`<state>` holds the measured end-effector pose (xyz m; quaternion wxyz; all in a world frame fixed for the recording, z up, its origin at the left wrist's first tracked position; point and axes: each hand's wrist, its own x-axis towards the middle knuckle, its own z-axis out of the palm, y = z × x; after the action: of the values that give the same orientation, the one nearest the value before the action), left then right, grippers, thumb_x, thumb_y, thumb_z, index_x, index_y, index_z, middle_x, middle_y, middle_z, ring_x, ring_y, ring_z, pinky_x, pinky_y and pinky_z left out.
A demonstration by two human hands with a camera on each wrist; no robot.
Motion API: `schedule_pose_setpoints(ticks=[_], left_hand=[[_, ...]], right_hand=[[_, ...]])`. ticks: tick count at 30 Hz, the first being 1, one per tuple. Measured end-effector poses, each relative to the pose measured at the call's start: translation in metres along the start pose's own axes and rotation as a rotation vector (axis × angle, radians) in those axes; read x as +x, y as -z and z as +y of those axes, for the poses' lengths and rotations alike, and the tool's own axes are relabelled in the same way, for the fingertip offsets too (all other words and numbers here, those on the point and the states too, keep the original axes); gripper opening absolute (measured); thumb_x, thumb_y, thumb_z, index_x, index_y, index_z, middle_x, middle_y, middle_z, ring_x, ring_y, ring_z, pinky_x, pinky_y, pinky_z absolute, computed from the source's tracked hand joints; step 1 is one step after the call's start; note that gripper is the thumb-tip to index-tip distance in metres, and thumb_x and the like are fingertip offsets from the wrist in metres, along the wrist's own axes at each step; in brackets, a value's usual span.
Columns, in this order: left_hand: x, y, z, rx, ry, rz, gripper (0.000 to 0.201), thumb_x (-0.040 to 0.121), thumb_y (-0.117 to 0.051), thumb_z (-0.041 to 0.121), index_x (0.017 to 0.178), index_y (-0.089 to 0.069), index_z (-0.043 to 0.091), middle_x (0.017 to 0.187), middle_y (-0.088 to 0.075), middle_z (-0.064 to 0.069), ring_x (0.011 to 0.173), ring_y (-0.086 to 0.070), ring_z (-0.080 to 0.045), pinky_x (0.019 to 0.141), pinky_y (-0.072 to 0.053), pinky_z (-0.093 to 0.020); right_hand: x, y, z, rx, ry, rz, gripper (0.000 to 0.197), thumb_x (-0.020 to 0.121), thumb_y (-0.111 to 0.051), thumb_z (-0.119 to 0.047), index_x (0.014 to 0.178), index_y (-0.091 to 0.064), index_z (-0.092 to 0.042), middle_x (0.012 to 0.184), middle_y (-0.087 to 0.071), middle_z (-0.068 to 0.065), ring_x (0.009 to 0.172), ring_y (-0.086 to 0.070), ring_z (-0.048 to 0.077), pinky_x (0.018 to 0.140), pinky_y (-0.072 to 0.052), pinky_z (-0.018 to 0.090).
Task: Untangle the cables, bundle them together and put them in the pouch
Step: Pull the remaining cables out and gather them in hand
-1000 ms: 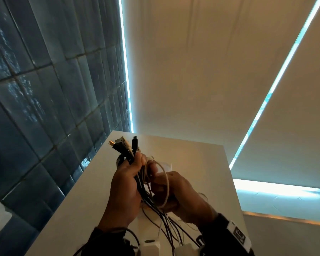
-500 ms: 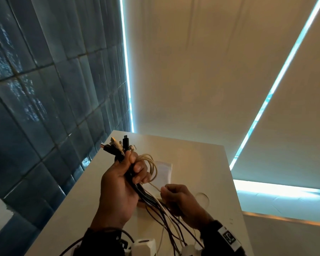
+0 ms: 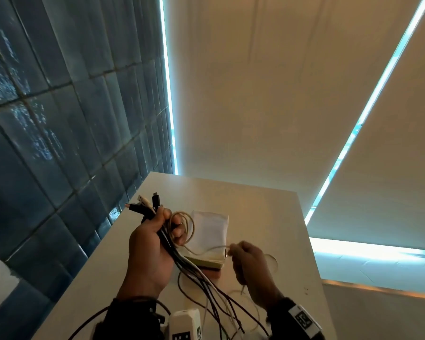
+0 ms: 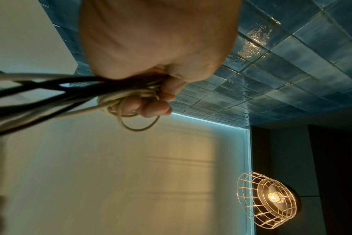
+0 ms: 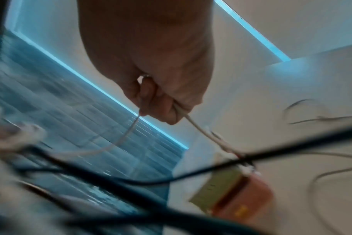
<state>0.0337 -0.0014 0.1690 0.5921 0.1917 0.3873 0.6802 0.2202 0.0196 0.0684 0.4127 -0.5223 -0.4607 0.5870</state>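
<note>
Since half second ago, right hand (image 3: 250, 263) has pulled away right, fingers pinching thin cream cable (image 3: 206, 250), drawing wrap snug. Left hand (image 3: 152, 244) clamped on black-and-white cable bundle (image 3: 182, 261). White fabric pouch (image 3: 210, 231) mid-counter, unfilled.

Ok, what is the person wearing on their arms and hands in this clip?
Both hands, left and right, are bare. Dark sleeves reach the wrists. The right wrist carries a white band with a black square marker; the left carries a white marked camera unit with a dark lead.
</note>
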Motion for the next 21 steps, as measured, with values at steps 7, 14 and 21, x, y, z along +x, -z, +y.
schedule_pose_setpoints(ticks=[7,14,21], left_hand=[[-0.002,-0.009,-0.006,0.003,0.085,0.039,0.021,0.099,-0.046,0.02,0.088,-0.058,0.006,0.072,-0.065,-0.01,0.067,-0.062,-0.02,0.074,-0.052,-0.033],[-0.005,-0.006,-0.004,0.014,0.138,-0.098,0.025,0.1,-0.044,0.024,0.087,-0.057,0.008,0.072,-0.06,-0.009,0.071,-0.06,-0.021,0.077,-0.049,-0.037],[-0.005,-0.011,-0.006,-0.123,0.12,-0.101,0.028,0.1,-0.04,0.02,0.076,-0.049,0.011,0.062,-0.045,-0.003,0.057,-0.048,-0.016,0.069,-0.041,-0.033]], right_hand=[[-0.032,-0.035,-0.076,0.132,0.491,-0.19,0.013,0.097,-0.053,-0.013,0.087,-0.055,-0.006,0.063,-0.048,-0.006,0.049,-0.039,0.007,0.045,-0.033,0.019],[-0.032,-0.042,-0.067,-0.067,0.547,-0.341,0.008,0.088,-0.064,-0.01,0.081,-0.062,-0.006,0.073,-0.058,0.003,0.064,-0.053,0.009,0.06,-0.044,0.024],[-0.022,-0.028,-0.041,-0.096,0.438,-0.319,0.019,0.091,-0.062,-0.01,0.081,-0.063,0.006,0.063,-0.056,-0.004,0.054,-0.047,0.0,0.055,-0.038,0.013]])
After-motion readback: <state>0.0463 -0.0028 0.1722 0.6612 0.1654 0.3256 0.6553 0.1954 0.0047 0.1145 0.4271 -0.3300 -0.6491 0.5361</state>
